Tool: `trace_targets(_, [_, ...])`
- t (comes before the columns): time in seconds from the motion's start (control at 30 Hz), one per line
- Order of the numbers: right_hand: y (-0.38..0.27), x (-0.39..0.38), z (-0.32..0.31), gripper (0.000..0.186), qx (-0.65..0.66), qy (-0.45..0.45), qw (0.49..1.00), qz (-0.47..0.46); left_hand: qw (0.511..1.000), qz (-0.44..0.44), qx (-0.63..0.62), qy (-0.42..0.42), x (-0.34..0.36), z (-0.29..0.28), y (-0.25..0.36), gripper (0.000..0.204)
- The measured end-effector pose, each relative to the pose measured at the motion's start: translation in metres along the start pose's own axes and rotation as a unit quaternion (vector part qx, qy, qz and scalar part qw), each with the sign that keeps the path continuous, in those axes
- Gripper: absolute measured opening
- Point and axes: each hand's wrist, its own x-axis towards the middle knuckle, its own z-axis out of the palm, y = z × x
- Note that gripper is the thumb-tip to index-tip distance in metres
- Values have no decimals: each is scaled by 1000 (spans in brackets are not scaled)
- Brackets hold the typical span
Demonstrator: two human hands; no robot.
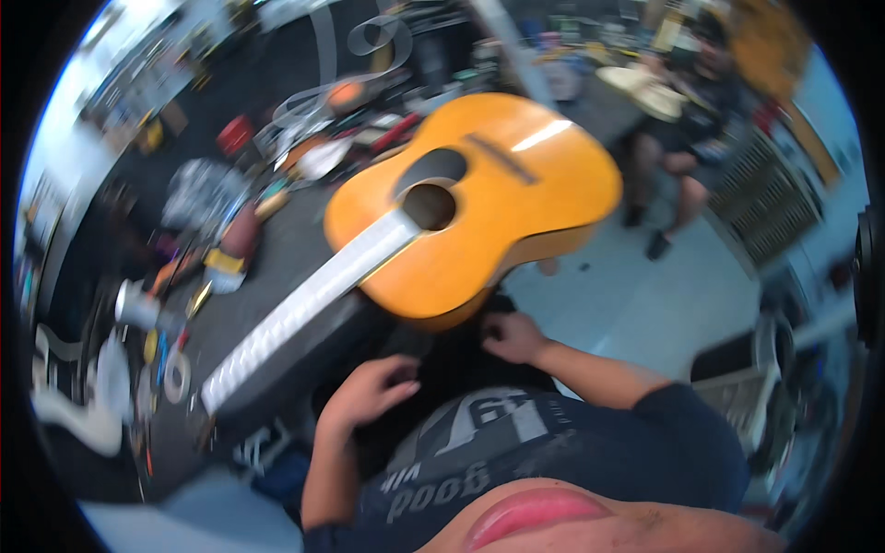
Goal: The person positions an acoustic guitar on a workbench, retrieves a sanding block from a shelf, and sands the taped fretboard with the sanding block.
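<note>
An orange acoustic guitar (525, 212) lies face up on the dark workbench (258, 276), its neck (304, 304) pointing to the lower left, with silvery frets or covering along it. No strings can be made out. My left hand (373, 392) hovers near my lap below the neck, open, fingers loosely bent and thumb apart. My right hand (507, 336) is just below the guitar's body, open with loosely curled fingers over dark fabric. Both hands appear empty, and the picture is somewhat blurred.
Tools, rolls of tape (178, 373) and a plastic bag (198, 194) crowd the bench's left and back. At the upper right another person (696, 120) sits with a pale object, perhaps a guitar body (650, 88). A slatted grey panel (765, 203) stands beside the pale floor (627, 304).
</note>
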Motion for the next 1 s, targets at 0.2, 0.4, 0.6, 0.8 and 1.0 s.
trace_targets(0.2, [-80,10,-43,36,-92,-321,940,-67,808,150,-500,273,-52,-21,-18,37])
trace_targets(0.4, [-181,15,-121,37,66,-351,904,-236,662,101,-635,386,-71,-37,-48,26])
trace_targets(0.6, [-196,27,-197,61,-78,6,942,-327,624,162,-637,424,-60,-55,-46,20])
trace_targets(0.8, [-181,39,-181,98,-190,28,952,-238,635,127,-623,440,-45,-62,-37,20])
trace_targets(1.0, [-174,52,-169,101,-217,33,945,-241,647,137,-617,426,-52,-59,-48,23])
